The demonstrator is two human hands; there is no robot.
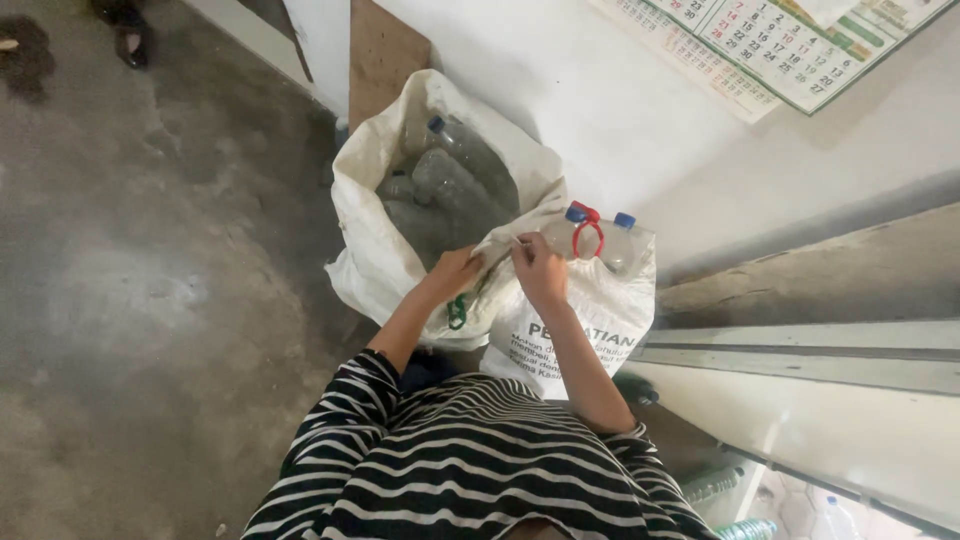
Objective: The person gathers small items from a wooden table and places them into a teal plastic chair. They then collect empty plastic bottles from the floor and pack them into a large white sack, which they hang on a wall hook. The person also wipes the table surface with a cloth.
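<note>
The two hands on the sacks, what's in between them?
In the head view, a fold of white sack cloth lies between the left hand and the right hand. Both hands grip it.

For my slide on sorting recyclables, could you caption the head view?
Both hands, left and right, grip the rim of a white sack of empty plastic bottles beside a smaller white bag.

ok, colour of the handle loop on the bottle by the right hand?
Red handle loop, beside blue caps; clearest in the head view.
</note>
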